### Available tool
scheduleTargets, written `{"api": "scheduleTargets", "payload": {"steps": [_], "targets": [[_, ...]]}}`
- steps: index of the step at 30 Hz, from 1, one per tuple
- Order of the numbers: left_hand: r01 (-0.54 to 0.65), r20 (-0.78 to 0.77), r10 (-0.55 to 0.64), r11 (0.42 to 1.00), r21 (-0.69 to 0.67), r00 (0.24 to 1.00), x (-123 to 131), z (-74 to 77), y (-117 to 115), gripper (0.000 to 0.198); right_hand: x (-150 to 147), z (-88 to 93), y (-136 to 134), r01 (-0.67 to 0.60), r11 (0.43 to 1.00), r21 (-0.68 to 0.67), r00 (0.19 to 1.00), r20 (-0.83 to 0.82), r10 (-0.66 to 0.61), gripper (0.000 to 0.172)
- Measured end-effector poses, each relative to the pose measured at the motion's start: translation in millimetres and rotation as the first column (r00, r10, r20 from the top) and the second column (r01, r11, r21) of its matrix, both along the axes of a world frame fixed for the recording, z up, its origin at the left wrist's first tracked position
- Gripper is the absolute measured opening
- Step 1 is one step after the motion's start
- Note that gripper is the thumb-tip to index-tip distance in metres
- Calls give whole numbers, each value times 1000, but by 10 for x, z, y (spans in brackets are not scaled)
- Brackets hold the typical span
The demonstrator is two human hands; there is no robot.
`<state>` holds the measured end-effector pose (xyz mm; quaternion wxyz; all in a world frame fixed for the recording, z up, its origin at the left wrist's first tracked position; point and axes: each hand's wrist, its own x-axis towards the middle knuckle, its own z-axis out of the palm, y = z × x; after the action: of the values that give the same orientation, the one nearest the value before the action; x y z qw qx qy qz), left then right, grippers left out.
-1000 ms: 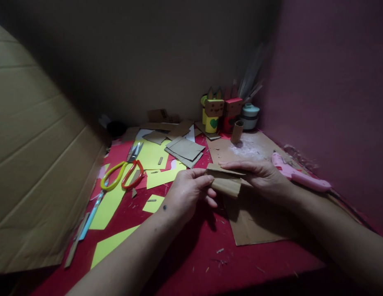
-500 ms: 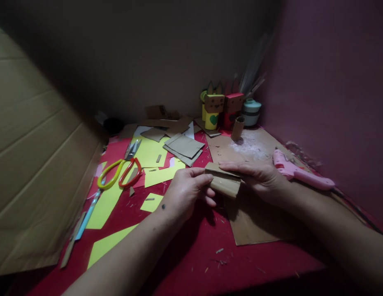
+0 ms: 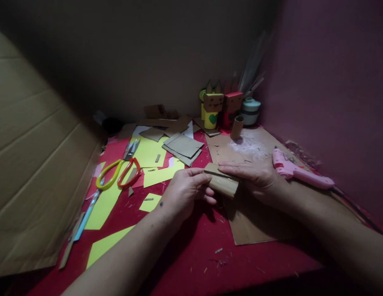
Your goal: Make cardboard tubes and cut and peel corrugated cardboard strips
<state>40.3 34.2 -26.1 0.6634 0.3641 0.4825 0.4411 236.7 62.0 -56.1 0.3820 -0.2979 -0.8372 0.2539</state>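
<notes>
A small piece of brown cardboard rolled into a tube (image 3: 221,183) is held between both hands just above the red table. My left hand (image 3: 184,192) pinches its left end with thumb and fingers. My right hand (image 3: 256,176) lies over its top and right end, fingers pressed along the seam. Beneath them lies a flat cardboard sheet (image 3: 256,222).
A pink glue gun (image 3: 298,172) lies right of my right hand. Scissors with yellow and red handles (image 3: 119,172), yellow paper pieces (image 3: 154,154) and cardboard offcuts (image 3: 182,146) lie to the left. Paper block figures (image 3: 222,105) and a small tube (image 3: 237,127) stand at the back. A large cardboard panel (image 3: 33,164) leans at left.
The loose upper flap of the cardboard piece has been pressed down, so the roll is tighter. Both hands stay almost in place.
</notes>
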Motion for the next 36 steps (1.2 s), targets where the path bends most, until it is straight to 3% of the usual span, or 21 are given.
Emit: {"api": "scheduleTargets", "payload": {"steps": [8, 18, 20, 22, 24, 25, 27, 29, 31, 33, 36], "targets": [[1, 104, 0, 1000, -6, 995, -1, -76, 42, 12, -33, 49, 1, 24, 999, -25, 1000, -3, -24, 35], [-17, 62, 18, 1000, -17, 998, -17, -148, 60, 12, -34, 97, -35, -17, 1000, -11, 1000, 19, 17, 41], [-69, 56, 70, 997, -22, 996, -24, -129, 80, 10, -13, 147, -46, 35, 999, -7, 999, 2, -35, 42], [-143, 52, 144, 989, -27, 988, -28, -103, 102, 7, 1, 217, -78, 193, 981, -29, 979, -59, -194, 36], [-202, 65, 204, 979, -26, 977, -29, -82, 116, 5, -12, 275, -123, 307, 931, -199, 934, -125, -335, 16], [-220, 80, 221, 975, -21, 972, -28, -77, 119, 3, -30, 290, -144, 301, 887, -350, 923, -126, -364, 8], [-233, 112, 234, 972, -16, 966, -26, -75, 115, 2, -85, 286, -167, 195, 736, -648, 927, -123, -355, 14], [-237, 136, 236, 971, -12, 962, -23, -83, 106, 3, -147, 250, -160, 66, 573, -817, 915, -180, -362, 18], [-238, 148, 237, 971, -8, 960, -21, -95, 100, 5, -194, 208, -129, -29, 475, -879, 871, -256, -419, 18], [-232, 149, 230, 973, -3, 962, -22, -107, 100, 5, -216, 176, -92, -78, 413, -907, 838, -284, -466, 18], [-214, 143, 212, 977, -1, 967, -25, -128, 110, 4, -212, 148, -50, -113, 399, -910, 828, -308, -469, 17]]}}
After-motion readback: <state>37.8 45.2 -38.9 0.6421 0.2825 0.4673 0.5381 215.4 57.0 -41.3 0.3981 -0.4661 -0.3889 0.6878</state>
